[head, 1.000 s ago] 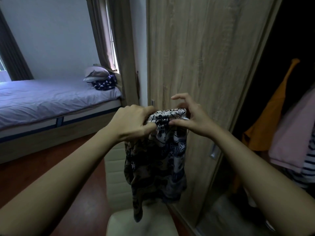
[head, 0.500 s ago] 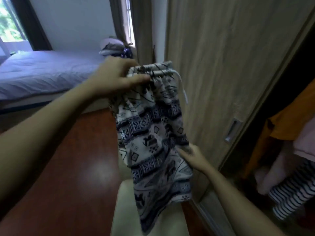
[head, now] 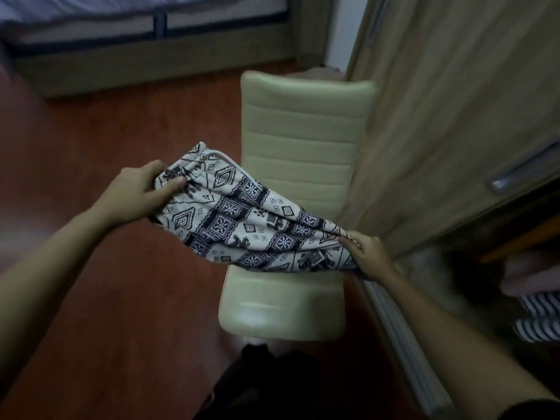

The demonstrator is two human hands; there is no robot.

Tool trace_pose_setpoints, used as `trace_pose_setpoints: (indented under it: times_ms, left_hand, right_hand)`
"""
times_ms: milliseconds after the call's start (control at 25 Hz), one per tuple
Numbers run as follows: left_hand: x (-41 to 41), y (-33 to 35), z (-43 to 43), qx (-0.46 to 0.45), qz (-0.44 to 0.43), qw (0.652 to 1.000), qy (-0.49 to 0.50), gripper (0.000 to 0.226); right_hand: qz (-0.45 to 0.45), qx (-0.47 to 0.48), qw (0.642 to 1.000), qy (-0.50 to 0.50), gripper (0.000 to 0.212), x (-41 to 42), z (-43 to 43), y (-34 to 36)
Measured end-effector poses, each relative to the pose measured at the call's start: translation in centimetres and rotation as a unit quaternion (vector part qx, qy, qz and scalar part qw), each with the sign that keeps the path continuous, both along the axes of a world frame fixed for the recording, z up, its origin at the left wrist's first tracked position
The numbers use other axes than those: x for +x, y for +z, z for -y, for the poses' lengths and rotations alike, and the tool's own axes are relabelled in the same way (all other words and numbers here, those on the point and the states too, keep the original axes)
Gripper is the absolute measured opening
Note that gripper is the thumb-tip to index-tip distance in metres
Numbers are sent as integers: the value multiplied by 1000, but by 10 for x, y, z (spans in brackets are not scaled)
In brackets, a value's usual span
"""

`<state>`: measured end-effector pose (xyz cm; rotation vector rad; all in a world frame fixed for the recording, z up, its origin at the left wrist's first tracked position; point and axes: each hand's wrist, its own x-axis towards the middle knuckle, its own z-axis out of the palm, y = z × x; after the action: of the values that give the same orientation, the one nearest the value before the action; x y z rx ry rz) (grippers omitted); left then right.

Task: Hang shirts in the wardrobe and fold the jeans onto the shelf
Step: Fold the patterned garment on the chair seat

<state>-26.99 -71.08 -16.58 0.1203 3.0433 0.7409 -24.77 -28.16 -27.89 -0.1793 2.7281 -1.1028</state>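
Above the chair seat, left hand (head: 138,194) is clenched on the waistband end of the patterned shorts (head: 242,222); thumb lies flat across the top of the bunched cloth, fingers are curled under it. White drawstring (head: 216,153) loops out of the waistband just beyond the thumb.

Right hand (head: 368,253) pinches the opposite end, the hem, gathered into a tight fold between thumb and fingers; fingertips are mostly hidden by cloth.

Shorts are stretched between the two hands, running from upper left down to lower right, sagging a little in the middle. Fabric is pale with dark bands of diamonds, squares and elephant figures. The garment hangs in the air, not touching the seat as far as can be told.

Cream padded chair (head: 303,125) stands directly beneath, ribbed backrest toward the bed, seat toward the wearer. Its right side sits close against the wooden wardrobe door (head: 454,116), which has a recessed metal handle (head: 512,174). Sliding track (head: 403,338) runs along the floor below the door.

Open wardrobe at far right is dark; striped clothing (head: 536,319) shows low inside. Red-brown floor (head: 106,298); bed frame (head: 151,62) along the top edge.
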Motion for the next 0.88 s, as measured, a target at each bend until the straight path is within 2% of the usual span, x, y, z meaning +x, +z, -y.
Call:
trace_pose_setpoints:
  times_ms: [160,320,400,480,600,720,800,880]
  left_hand:
    - [-20,-46,10,31,97,994,40,58]
    - [-60,-157,14,-26,182,980,70,42]
    - [-75,-226,8,-45,193,976,86,41]
    - [-85,-276,-3,-69,191,974,97,43]
    - [-94,-320,-29,-116,144,977,106,48]
    - [-90,-314,-65,-133,90,979,122,48]
    - [-72,-308,-99,-116,71,983,123,42]
    - [-42,-314,-143,-97,66,988,98,38]
  right_hand:
    - [48,33,998,29,55,-20,5,-36]
    - [121,76,988,61,36,-60,8,-129]
    - [153,82,983,62,39,-76,10,-192]
    - [160,105,980,53,34,-84,13,-235]
    - [162,133,977,30,34,-83,3,-273]
    - [228,144,963,5,54,-62,-18,-287]
    - [285,112,951,-42,52,-46,-26,-294]
    - [277,89,953,-81,45,-39,-25,-296]
